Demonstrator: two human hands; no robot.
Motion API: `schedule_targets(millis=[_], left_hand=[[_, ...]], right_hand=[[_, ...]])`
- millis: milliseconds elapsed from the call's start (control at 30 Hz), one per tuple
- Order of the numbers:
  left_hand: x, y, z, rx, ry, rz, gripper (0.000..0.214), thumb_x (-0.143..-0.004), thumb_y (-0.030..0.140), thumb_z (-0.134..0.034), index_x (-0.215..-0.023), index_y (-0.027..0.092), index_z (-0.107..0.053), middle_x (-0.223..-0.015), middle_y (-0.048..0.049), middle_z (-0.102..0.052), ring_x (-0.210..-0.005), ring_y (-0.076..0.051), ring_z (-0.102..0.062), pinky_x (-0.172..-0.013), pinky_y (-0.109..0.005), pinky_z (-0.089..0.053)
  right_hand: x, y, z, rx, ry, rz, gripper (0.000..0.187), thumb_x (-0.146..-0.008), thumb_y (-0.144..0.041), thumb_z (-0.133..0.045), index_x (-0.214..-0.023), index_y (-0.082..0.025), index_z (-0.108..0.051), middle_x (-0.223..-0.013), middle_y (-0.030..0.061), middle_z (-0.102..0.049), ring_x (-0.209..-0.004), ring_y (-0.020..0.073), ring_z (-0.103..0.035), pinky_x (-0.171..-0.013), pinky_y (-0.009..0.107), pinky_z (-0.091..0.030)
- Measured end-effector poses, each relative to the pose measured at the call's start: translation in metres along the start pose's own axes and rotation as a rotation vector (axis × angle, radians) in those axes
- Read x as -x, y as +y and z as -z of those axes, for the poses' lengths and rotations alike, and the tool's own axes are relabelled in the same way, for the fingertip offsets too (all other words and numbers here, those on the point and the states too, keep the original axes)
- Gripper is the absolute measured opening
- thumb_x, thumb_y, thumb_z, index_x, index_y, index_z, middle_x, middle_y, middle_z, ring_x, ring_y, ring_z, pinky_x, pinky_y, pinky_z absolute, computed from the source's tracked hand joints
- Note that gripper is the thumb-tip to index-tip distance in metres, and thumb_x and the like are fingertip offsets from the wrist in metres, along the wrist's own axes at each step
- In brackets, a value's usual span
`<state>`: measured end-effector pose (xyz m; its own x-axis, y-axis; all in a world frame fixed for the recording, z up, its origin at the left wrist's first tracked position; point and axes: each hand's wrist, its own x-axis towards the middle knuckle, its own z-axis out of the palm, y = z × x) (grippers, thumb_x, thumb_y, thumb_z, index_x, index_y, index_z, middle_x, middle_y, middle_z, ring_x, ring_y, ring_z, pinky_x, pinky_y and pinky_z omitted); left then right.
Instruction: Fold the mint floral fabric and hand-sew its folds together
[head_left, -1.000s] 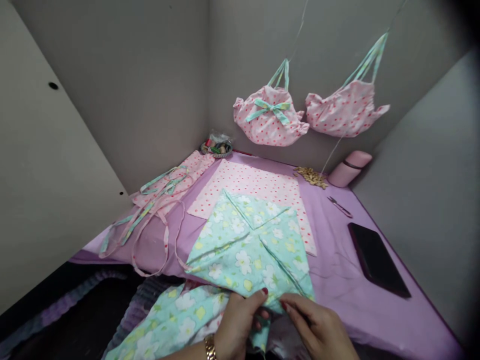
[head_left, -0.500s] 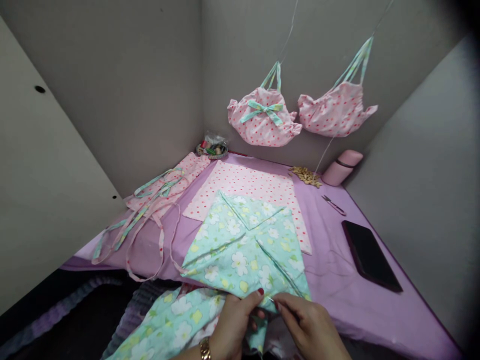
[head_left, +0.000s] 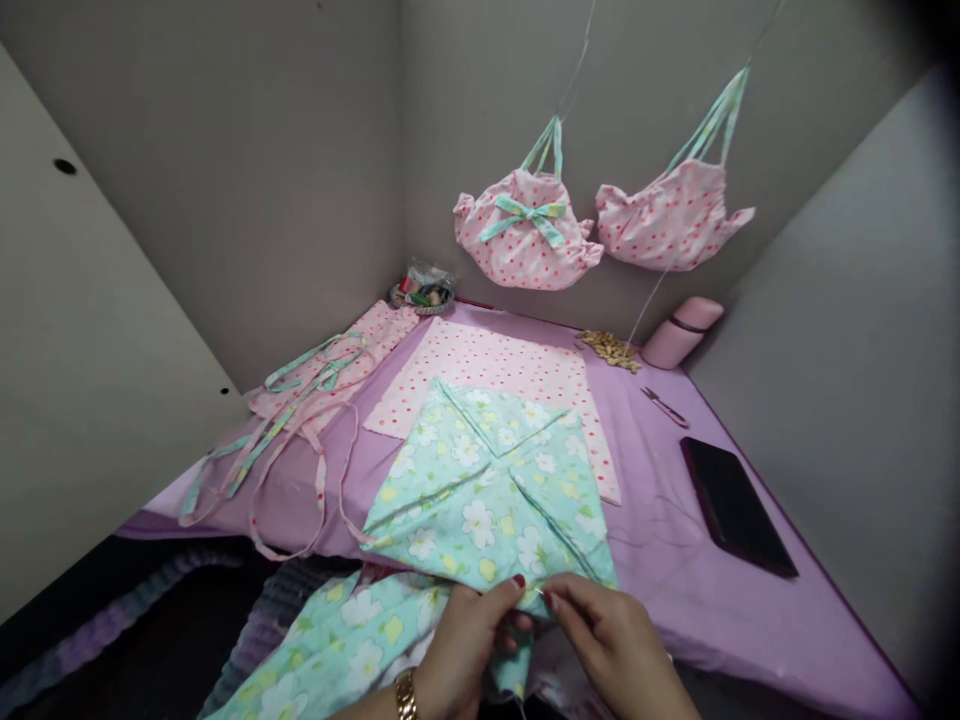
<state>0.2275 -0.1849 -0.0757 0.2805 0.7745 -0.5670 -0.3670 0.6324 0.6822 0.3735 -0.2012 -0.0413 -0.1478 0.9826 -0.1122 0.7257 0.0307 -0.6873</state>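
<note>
A mint-green floral fabric piece with crossing seams lies over the table's front edge. My left hand pinches its near edge, thumb on top and fingers curled beneath. Close beside it, my right hand is closed with thumb and forefinger on a thin sewing needle at the same edge. The needle's far end seems to be in the cloth; how deep, I cannot tell. More of the floral fabric hangs at the lower left, below the table.
Pink dotted fabric lies under the floral piece. Fabric straps trail at left. At right are thread snips, a black phone, a pink bottle and peanuts. Two dotted bags hang above; a small basket stands behind.
The hands have barely moved, both still at the fabric's edge. My right hand has shifted slightly up and left with the needle. The whole view has moved a little.
</note>
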Motion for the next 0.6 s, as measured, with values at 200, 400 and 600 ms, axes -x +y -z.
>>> schedule_targets(millis=[200, 400, 600], left_hand=[[0.0001, 0.0019, -0.0019, 0.042, 0.004, 0.013, 0.034, -0.063, 0.033, -0.070, -0.086, 0.009, -0.062, -0.074, -0.0043, -0.064, -0.053, -0.009, -0.053, -0.045, -0.018, -0.032], [0.0012, 0.0050, -0.0030, 0.138, -0.017, 0.079, 0.037, -0.057, 0.031, -0.073, -0.084, 0.007, -0.062, -0.073, -0.0055, -0.064, -0.054, -0.009, -0.055, -0.047, -0.018, -0.036], [0.0026, 0.0080, -0.0043, 0.151, -0.012, 0.093, 0.031, -0.057, 0.028, -0.073, -0.077, 0.008, -0.062, -0.067, -0.0032, -0.061, -0.052, -0.008, -0.054, -0.048, -0.017, -0.038]], right_hand=[[-0.0010, 0.0044, 0.0043, -0.188, -0.030, -0.035, 0.028, -0.086, -0.036, -0.043, -0.076, -0.020, -0.063, -0.073, 0.0017, -0.066, -0.072, 0.0184, -0.060, -0.065, 0.023, -0.042], [-0.0016, 0.0080, 0.0020, -0.221, -0.018, -0.053, 0.031, -0.086, -0.040, -0.044, -0.075, -0.019, -0.063, -0.071, 0.0019, -0.064, -0.071, 0.0184, -0.058, -0.064, 0.024, -0.041], [-0.0017, 0.0086, 0.0015, -0.243, -0.027, -0.067, 0.031, -0.085, -0.041, -0.045, -0.076, -0.019, -0.063, -0.072, 0.0016, -0.064, -0.071, 0.0184, -0.057, -0.065, 0.024, -0.041]])
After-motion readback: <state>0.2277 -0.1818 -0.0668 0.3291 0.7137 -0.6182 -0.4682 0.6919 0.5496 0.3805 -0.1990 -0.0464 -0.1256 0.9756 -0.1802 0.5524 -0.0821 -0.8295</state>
